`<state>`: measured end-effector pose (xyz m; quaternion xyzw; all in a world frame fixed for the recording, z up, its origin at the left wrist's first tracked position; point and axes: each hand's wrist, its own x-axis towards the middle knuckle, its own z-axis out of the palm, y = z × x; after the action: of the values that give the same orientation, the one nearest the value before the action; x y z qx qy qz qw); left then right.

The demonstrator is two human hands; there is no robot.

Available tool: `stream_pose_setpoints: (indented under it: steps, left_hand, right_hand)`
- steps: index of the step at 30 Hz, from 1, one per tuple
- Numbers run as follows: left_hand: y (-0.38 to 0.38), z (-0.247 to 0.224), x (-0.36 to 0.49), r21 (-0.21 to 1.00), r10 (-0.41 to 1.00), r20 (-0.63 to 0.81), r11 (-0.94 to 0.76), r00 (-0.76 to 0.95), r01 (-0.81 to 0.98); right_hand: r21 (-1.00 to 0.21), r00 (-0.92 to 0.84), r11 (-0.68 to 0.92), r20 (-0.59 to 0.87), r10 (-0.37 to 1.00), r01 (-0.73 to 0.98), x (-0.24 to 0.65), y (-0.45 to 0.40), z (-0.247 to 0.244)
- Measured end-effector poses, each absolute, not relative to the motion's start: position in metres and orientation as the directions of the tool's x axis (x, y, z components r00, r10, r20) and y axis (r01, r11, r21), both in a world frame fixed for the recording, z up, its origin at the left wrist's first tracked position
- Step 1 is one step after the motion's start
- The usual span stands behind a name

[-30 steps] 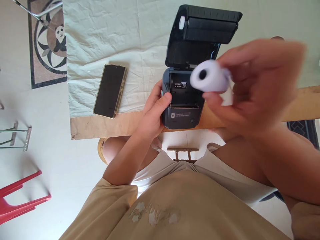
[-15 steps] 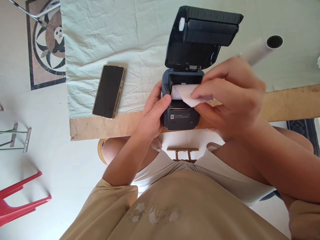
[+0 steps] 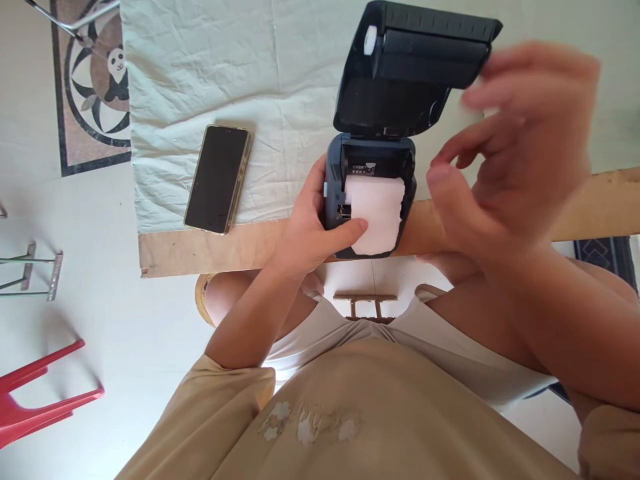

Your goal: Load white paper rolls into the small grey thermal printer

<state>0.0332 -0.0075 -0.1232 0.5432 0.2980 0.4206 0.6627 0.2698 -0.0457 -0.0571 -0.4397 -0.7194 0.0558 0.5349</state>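
A small dark portable label printer (image 3: 334, 157) rests at the table's front edge with its black lid (image 3: 395, 107) swung up. White paper (image 3: 383, 200) from the roll inside lies out over the printer's front. My left hand (image 3: 313, 230) is wrapped round the printer's left side, its thumb pressing the paper down. My right hand (image 3: 525, 140), blurred by motion, is right of the printer with fingers apart and holds nothing. Its upper fingers are by the lid's right edge; whether they touch it I cannot tell.
A smartphone (image 3: 217, 180) lies face up at the left on the pale green cloth (image 3: 295, 67). The wooden table edge (image 3: 210, 252) runs in front of me. A red stool (image 3: 45, 393) and metal legs (image 3: 50, 277) stand on the floor at left.
My right hand has let go of the paper and moved up and right. The paper now lies over the printer's front, and my left thumb has shifted onto it.
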Motion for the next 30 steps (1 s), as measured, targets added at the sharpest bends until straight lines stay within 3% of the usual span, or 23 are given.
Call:
stream_pose_setpoints:
  steps: [3, 6, 9, 15, 21, 27, 30]
  left_hand:
    - [-0.011, -0.116, 0.031, 0.980, 0.907, 0.042, 0.044, 0.420, -0.194]
    - [-0.013, -0.113, 0.030, 0.978, 0.926, 0.025, 0.055, 0.376, -0.199]
    - [-0.013, -0.114, 0.030, 0.975, 0.915, -0.026, 0.111, 0.402, -0.191]
    - [-0.013, -0.115, 0.030, 0.971, 0.901, -0.057, 0.151, 0.431, -0.188]
    - [-0.014, -0.110, 0.029, 0.974, 0.900, -0.076, 0.160, 0.430, -0.163]
    - [-0.013, -0.115, 0.031, 0.963, 0.896, -0.045, 0.157, 0.442, -0.220]
    - [-0.014, -0.116, 0.035, 0.945, 0.903, 0.018, 0.124, 0.428, -0.303]
  right_hand:
    - [-0.779, 0.059, 0.467, 0.536, 0.842, 0.418, 0.278, -0.039, -0.056]
    - [-0.853, 0.110, 0.450, 0.490, 0.865, 0.264, 0.276, -0.035, -0.056]
    - [-0.841, 0.061, 0.478, 0.507, 0.860, 0.252, 0.273, -0.034, -0.057]
    - [-0.778, -0.153, 0.456, 0.436, 0.887, 0.431, 0.279, -0.034, -0.073]
    - [-0.775, -0.213, 0.470, 0.419, 0.882, 0.421, 0.281, -0.033, -0.085]
    - [-0.871, -0.240, 0.406, 0.347, 0.907, 0.276, 0.278, -0.035, -0.092]
    - [-0.940, -0.222, 0.292, 0.250, 0.942, 0.179, 0.276, -0.034, -0.096]
